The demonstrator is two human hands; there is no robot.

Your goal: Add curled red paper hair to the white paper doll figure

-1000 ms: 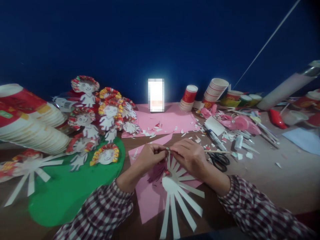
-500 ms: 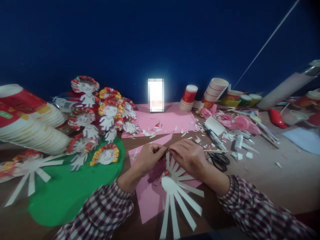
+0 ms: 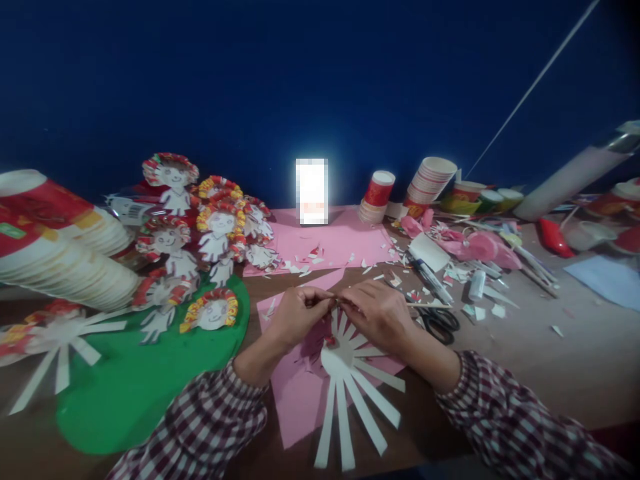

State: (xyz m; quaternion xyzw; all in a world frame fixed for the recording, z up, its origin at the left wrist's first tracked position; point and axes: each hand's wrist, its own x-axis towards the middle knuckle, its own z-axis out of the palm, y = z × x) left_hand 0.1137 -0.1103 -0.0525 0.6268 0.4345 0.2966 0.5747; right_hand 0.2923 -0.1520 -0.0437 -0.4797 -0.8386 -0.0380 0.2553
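Blue wall (image 3: 225, 87), pinched strip tip hidden, blurred

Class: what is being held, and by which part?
The white paper sunburst, by the outer end of one strip, between left hand and right hand; fingers partly hide it.

No words or numbers reading clearly. Barcode label (image 3: 134, 211) showing on clear packaging at far left, its print blurring. Small pale marks sitting on green patch (image 3: 11, 230) of near-left red cup, staying too blurred for reading. Gold marks showing on other left red cup (image 3: 55, 203), on far red cup (image 3: 379, 193) right of screen (image 3: 312, 190), and on stacked cups (image 3: 418, 204) beside it, none reading legibly. Screen content appearing pixelated.
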